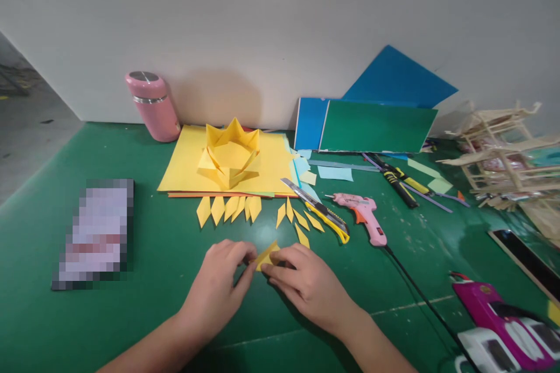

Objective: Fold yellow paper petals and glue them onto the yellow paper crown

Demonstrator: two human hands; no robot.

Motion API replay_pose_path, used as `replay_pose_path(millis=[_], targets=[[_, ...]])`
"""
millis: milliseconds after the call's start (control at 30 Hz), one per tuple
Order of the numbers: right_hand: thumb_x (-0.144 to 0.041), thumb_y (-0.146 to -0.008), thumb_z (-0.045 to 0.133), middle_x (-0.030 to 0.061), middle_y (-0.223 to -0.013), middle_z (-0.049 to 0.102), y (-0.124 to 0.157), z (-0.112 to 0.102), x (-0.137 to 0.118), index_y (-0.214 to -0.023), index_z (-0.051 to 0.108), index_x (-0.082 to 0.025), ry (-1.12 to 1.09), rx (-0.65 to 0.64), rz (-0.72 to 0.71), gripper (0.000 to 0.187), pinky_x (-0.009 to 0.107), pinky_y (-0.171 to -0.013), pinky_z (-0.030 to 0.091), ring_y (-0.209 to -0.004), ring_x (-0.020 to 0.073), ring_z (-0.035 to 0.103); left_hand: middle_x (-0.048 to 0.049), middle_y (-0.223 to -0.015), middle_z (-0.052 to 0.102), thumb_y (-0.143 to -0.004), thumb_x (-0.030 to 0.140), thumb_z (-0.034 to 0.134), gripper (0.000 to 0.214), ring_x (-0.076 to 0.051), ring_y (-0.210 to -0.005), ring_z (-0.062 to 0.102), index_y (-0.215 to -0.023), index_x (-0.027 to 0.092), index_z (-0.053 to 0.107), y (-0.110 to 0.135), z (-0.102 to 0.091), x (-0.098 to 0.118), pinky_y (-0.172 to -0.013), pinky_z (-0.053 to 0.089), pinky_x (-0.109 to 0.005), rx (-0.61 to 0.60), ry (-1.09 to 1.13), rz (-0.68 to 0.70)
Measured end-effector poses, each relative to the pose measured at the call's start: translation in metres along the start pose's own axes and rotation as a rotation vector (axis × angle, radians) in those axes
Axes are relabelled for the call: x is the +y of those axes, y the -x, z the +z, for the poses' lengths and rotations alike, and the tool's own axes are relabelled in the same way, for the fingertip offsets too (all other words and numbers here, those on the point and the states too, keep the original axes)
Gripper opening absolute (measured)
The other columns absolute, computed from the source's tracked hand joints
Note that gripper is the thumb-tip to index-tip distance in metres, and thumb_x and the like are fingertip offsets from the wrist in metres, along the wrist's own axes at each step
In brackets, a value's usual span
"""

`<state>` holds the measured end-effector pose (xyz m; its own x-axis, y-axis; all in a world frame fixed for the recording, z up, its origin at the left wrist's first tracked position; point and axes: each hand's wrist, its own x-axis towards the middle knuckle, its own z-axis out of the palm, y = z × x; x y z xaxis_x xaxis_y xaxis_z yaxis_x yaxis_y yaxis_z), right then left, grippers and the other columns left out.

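Observation:
A small piece of yellow paper (pixel 268 255), with a folded edge standing up, is held between my two hands just above the green table. My left hand (pixel 227 274) pinches its left end between thumb and fingers. From the other side, my right hand (pixel 306 282) grips it with thumb and fingertips. Just beyond my hands lie several yellow paper diamonds (pixel 217 210) in a row. Behind them a folded yellow paper crown (pixel 230 157) sits on a stack of yellow paper sheets (pixel 184 157). A yellow utility knife (pixel 324 213) lies to the right of the diamonds.
A pink glue gun (pixel 361 213) trails a black cord toward a magenta-and-white power strip (pixel 503 320). Pliers (pixel 400 186) and paper scraps lie farther back. A pink flask (pixel 153 108) stands back left, near a blurred flat device (pixel 98 233). Wooden stick frames (pixel 503 157) stand right.

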<state>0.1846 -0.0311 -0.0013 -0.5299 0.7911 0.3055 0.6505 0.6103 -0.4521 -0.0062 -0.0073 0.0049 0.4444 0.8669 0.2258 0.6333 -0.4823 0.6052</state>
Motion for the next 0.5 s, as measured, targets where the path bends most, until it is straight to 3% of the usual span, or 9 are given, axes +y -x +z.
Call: replay_pose_path(millis=[500], targets=[[-0.020,-0.095,0.045,0.0092,-0.089,0.066,-0.0006,0.0017,-0.0027,-0.104,0.068,-0.017,0.030,0.023,0.023,0.025,0.031,-0.067,0.048,-0.079,0.0187,0.057,0.0003,-0.073,0.061,-0.078,0.015,0.051,0.007,-0.019,-0.068,0.057,-0.080,0.021,0.054,0.0040,0.0047,-0.0048,-0.064,0.045,-0.032,0.004,0.035,-0.049]])
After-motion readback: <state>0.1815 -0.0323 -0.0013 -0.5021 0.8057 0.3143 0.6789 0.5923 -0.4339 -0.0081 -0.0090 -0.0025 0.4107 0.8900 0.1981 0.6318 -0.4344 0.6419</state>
